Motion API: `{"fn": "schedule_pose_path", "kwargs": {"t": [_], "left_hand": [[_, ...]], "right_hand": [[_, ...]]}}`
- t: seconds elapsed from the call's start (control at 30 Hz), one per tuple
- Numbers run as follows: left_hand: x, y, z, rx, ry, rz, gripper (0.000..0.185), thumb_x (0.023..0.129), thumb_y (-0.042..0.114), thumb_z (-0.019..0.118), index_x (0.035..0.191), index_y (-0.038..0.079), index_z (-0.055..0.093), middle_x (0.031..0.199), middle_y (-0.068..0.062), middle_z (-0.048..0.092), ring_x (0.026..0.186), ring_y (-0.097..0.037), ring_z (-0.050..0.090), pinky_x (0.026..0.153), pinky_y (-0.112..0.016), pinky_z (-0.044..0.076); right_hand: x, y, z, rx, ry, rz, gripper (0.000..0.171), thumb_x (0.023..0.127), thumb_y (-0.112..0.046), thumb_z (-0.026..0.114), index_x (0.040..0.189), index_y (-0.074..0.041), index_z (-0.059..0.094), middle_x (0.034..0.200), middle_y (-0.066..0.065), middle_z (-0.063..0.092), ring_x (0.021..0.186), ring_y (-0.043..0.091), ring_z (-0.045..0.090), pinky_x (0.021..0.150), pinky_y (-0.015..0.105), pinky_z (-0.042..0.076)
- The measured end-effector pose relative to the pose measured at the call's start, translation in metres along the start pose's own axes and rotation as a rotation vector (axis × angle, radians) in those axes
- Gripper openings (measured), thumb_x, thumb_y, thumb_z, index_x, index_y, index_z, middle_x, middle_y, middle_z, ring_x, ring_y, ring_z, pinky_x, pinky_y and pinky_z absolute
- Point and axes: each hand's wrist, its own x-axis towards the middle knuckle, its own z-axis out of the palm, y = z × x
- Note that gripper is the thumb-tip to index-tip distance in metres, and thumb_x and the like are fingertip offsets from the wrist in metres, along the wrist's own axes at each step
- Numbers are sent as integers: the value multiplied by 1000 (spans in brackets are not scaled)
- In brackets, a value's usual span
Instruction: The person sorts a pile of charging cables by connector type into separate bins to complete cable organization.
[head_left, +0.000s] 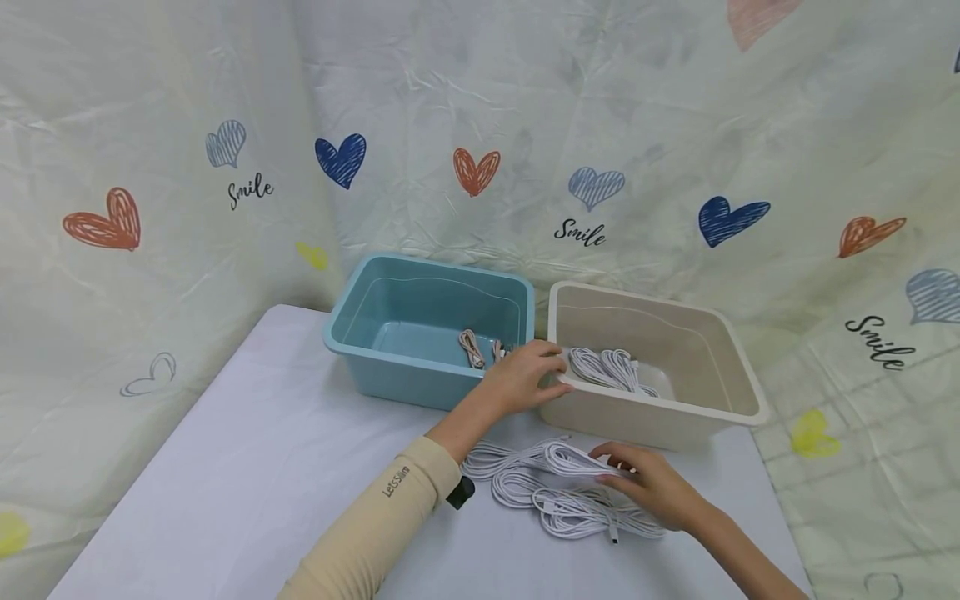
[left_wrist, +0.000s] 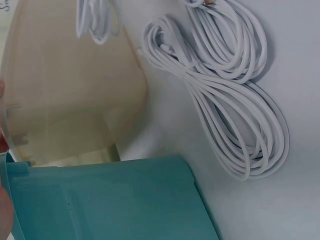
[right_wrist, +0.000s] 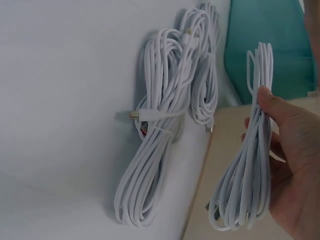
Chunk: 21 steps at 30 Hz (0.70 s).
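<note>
My left hand (head_left: 525,377) is at the near left corner of the beige bin (head_left: 652,421), its fingers loosely bent over the rim and the thumb along the front edge. Its wrist passes over the front of the blue bin (head_left: 405,379). My right hand (head_left: 648,483) pinches a coiled white cable (right_wrist: 252,145) between thumb and fingers, lifted in front of the beige bin. Beneath it, several more coiled white cables (head_left: 585,512) lie on the white table. One of them (right_wrist: 150,170) shows a metal plug tip in the right wrist view.
Coiled white cables (head_left: 611,368) lie in the left part of the beige bin. Inside the blue bin, small beige cables (head_left: 471,348) lie near its right side. The bins stand side by side at the back of the table (head_left: 225,467), before a heart-printed curtain (head_left: 420,92).
</note>
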Motion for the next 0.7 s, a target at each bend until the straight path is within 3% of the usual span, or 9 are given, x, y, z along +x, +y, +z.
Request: {"fn": "schedule_pose_path", "kwargs": {"t": [0.17, 0.5, 0.7], "left_hand": [[0, -1, 1, -13, 15, 5, 27, 101, 35, 75, 116, 14, 77, 137, -8, 67, 131, -22, 62, 112, -31, 49], [0, -1, 0, -38, 0, -19, 27, 103, 35, 71, 116, 13, 78, 137, -8, 67, 131, -22, 61, 113, -32, 49], [0, -1, 0, -57, 8, -18, 23, 104, 33, 71, 113, 13, 78, 136, -8, 68, 130, -23, 62, 113, -32, 49]], "right_hand": [[-5, -1, -9, -16, 28, -47, 23, 96, -13, 78, 118, -15, 72, 108, -4, 75, 94, 2, 65, 74, 29, 60], [-7, -9, -36, -8, 47, -64, 25, 94, -8, 79, 117, -14, 73, 107, -2, 76, 92, -1, 65, 70, 28, 60], [-8, -14, -53, -40, 72, -58, 26, 92, -6, 80, 116, -15, 74, 104, -8, 75, 90, -3, 65, 68, 26, 60]]}}
